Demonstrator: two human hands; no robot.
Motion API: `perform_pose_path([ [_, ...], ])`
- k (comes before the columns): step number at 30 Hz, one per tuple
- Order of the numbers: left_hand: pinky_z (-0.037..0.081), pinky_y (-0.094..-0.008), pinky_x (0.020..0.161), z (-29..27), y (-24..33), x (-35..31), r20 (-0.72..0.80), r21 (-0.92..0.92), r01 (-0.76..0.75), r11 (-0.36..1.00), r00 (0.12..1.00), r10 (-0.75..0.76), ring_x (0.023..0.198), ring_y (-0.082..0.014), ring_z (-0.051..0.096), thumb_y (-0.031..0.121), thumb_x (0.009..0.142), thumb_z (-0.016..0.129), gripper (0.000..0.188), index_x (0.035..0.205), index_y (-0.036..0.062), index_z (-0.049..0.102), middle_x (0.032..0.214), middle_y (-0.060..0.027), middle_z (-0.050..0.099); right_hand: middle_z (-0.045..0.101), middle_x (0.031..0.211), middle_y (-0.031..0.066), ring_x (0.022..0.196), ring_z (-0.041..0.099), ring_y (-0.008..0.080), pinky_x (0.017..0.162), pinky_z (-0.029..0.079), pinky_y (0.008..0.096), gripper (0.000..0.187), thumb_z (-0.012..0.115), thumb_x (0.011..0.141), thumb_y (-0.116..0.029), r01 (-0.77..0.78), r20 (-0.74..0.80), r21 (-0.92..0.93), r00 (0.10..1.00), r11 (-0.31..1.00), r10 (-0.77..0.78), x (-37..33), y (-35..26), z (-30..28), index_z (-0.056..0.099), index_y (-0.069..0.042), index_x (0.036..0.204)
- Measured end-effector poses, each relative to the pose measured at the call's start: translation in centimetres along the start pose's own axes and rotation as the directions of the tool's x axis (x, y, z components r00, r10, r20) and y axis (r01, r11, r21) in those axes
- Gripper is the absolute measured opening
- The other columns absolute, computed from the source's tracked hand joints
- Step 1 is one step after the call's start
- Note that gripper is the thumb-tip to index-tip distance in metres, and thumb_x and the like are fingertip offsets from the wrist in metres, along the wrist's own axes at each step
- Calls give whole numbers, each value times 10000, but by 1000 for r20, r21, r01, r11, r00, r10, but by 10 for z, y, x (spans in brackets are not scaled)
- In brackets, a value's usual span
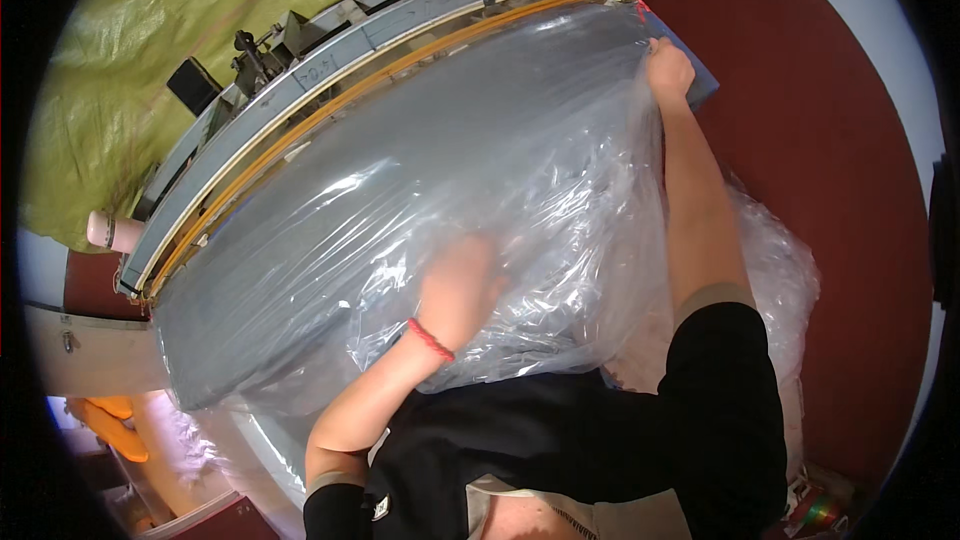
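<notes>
Clear plastic film [540,210] lies wrinkled and shiny over a grey work surface [330,185] and hangs toward my body. At the far right corner my right hand [670,72] is closed on the film's edge, with that arm stretched out. My left hand [462,275], a red cord on its wrist, is over the middle of the film. Motion smears its fingers, so whether it touches the film cannot be told. Along the far side of the surface runs a long grey metal bar [390,32] with an orange strip [400,65] beside it.
Behind the bar hangs yellow-green sheeting [180,30], near a black block and metal fittings. A pink cylinder [115,231] sticks out at the bar's left end. More bunched plastic [780,280] hangs at the right above a dark red floor [850,190]. Orange items [115,430] lie lower left.
</notes>
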State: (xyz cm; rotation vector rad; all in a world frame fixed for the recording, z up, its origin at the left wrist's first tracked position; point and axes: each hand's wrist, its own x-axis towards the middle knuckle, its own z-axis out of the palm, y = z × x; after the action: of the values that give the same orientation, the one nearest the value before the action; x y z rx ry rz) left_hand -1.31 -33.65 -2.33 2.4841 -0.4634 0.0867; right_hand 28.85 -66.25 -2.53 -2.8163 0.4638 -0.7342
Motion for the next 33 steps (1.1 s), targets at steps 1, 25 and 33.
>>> perform_pose_path([
  [1,406,-346,681,6,-5,-3,-55,386,-45,922,996,71,761,-268,519,92,751,556,95,803,13,545,740,-116,537,588,814,214,812,560,381,692,428,470,349,382,862,-353,3,2,8,1000,1000,-3,0,-2,-1,558,-52,847],
  [25,400,-198,516,-299,-32,-255,-681,-34,699,714,506,-528,577,-69,486,-126,610,458,272,818,-4,583,667,-22,559,570,849,217,808,519,421,639,396,495,358,335,882,-381,194,47,12,980,981,-194,-3,3,4,517,-74,916],
  [33,437,-262,581,-436,-106,-285,-861,508,819,267,474,185,623,-169,531,58,746,577,169,908,13,564,738,-62,559,564,853,221,819,512,417,645,391,489,353,337,886,-367,175,60,49,982,983,-177,1,-4,9,518,-66,921],
])
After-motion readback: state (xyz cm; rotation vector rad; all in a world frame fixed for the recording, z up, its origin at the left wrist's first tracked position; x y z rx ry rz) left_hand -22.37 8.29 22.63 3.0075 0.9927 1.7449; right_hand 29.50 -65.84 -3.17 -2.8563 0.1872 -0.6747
